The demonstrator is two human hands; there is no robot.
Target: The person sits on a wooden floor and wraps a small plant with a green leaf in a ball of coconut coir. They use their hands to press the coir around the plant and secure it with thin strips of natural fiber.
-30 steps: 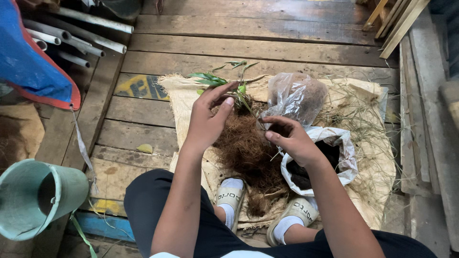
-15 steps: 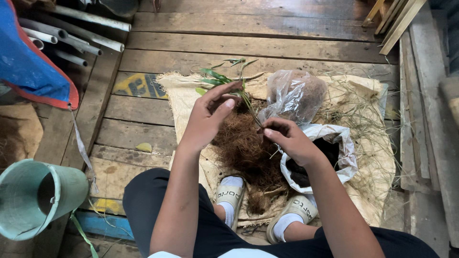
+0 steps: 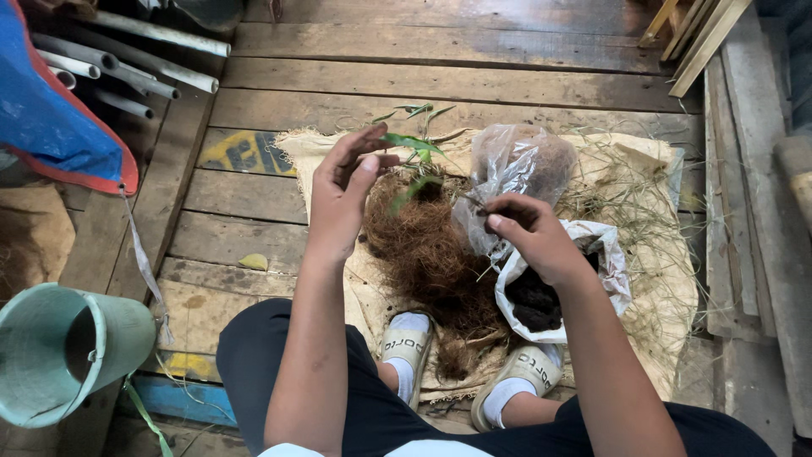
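Seedling (image 3: 412,145) pinched at stem by left hand (image 3: 342,199), above coir pile (image 3: 427,250) on sacking (image 3: 651,254). Right hand (image 3: 529,237) fingers pressed together on fibres. Unwrapped yet; soil bag (image 3: 554,283) open, untouched.

worn wooden plank floor (image 3: 440,85), grey pipes (image 3: 127,68), green bucket (image 3: 68,351), daylight.

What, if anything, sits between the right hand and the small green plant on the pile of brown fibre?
The clear plastic bag stands just beyond the right hand, but the gap across to the green plant over the brown fibre looks open. The left hand already touches the plant.
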